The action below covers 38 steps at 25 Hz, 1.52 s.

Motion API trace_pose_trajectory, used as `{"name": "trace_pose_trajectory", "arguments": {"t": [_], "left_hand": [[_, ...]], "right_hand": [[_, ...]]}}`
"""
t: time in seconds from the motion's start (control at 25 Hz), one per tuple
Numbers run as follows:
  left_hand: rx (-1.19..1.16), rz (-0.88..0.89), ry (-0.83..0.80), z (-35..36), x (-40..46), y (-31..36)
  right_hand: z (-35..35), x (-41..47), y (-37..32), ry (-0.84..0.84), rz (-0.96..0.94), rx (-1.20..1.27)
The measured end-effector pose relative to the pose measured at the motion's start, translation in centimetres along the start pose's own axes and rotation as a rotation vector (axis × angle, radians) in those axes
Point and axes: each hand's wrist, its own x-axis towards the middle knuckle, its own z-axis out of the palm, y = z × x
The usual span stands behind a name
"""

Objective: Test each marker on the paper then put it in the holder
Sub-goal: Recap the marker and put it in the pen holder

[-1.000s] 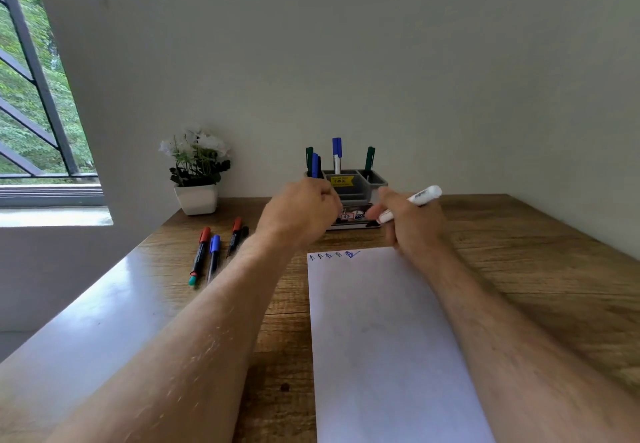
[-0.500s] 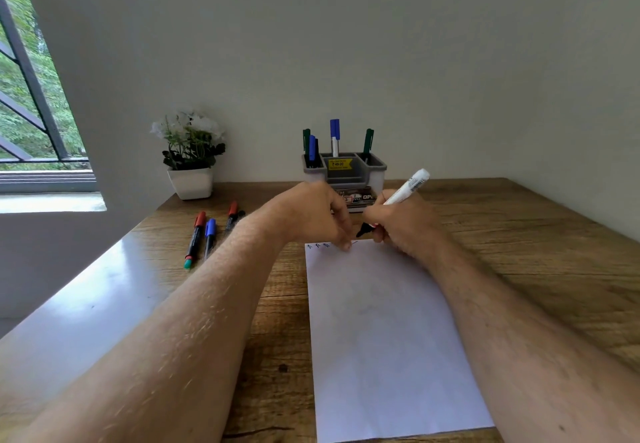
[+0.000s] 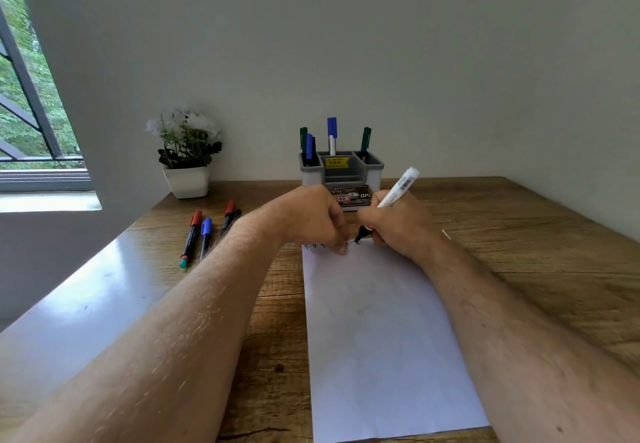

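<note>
Head view. Right hand (image 3: 398, 226) grips white marker (image 3: 394, 191) w/ fingers closed low on barrel, dark tip down on paper (image 3: 381, 321) at sheet's 12 o'clock edge, rear end tilted toward 1 o'clock. Left hand (image 3: 311, 217) curled, fingertips (image 3: 341, 248) pinning paper beside tip; whether it holds a cap cannot be told. Holder (image 3: 341, 174) sits just beyond hands at 12 o'clock, w/ markers standing in it. Spare markers (image 3: 207, 231) lie at approx. 10 o'clock. Judged: marker light, rigid, smooth; take mid-barrel. Paper thin, slides unless pinned.

markers on table (image 3: 191, 238): 4 | in holder (image 3: 341, 169): 4 | in hand (image 3: 398, 188): 1 | paper (image 3: 381, 332): 1
</note>
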Motion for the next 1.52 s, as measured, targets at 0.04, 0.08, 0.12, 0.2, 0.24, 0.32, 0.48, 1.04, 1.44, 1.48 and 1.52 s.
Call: {"name": "trace_pose_trajectory", "arguments": {"t": [0.04, 0.08, 0.12, 0.2, 0.24, 0.32, 0.48, 1.04, 1.44, 1.48, 1.52], "left_hand": [[-0.001, 0.000, -0.001, 0.0, 0.0, 0.0], [0.000, -0.002, 0.000, 0.0, 0.0, 0.0], [-0.001, -0.004, 0.002, 0.0, 0.0, 0.0], [0.000, -0.006, 0.003, 0.0, -0.1, 0.1], [0.001, -0.004, -0.001, -0.1, 0.0, 0.1], [0.008, -0.003, -0.009, -0.1, -0.1, 0.2], [0.005, -0.009, -0.012, -0.2, -0.1, 0.3], [-0.251, 0.044, 0.136, -1.1, -1.4, 1.3], [-1.268, -0.120, 0.347, -1.8, -1.8, 1.4], [-1.343, -0.140, 0.368, -1.9, -1.7, 1.4], [-1.413, -0.157, 0.379, -1.9, -1.6, 1.3]], "right_hand": [[0.0, 0.0, 0.0, 0.000, 0.006, -0.011], [0.1, 0.0, 0.1, 0.007, 0.010, -0.021], [0.1, 0.0, 0.1, 0.019, 0.008, -0.028], [0.0, 0.0, 0.1, 0.042, -0.002, -0.034], [0.0, 0.1, 0.1, 0.042, -0.006, -0.045], [0.2, 0.1, 0.2, 0.025, -0.012, -0.068], [0.3, 0.2, 0.2, 0.047, -0.012, -0.073], [-0.4, 0.7, 0.1, 0.181, 0.053, 0.084], [-1.1, 1.1, -0.6, 0.006, -0.047, 0.822], [-1.1, 1.0, -0.7, -0.010, -0.034, 0.887], [-1.2, 1.0, -0.8, -0.019, -0.015, 0.946]]}}
